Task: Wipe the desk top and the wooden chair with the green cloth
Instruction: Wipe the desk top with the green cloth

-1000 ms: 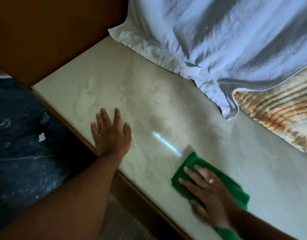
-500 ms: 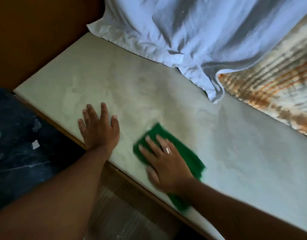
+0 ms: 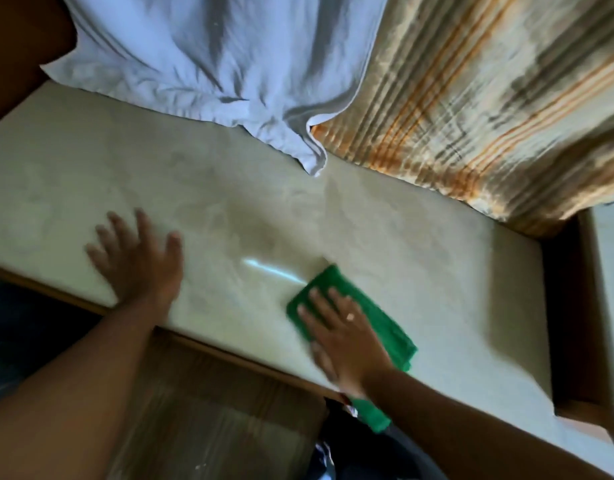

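The green cloth (image 3: pixel 354 317) has been swept back rightward across the desk top (image 3: pixel 419 258). At nine o'clock, the left hand (image 3: pixel 139 261) is pressed flat, fingers spread, nothing held. At five o'clock, the cloth is pinned under the flat-fingered right hand (image 3: pixel 343 334), one end hanging off the near edge.

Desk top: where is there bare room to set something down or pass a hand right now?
The pale desk top is bare between the flat left hand and the right hand pressing the green cloth, and right of the cloth up to the desk's end. The back is crowded: white towel and striped orange-and-beige fabric hang over it.
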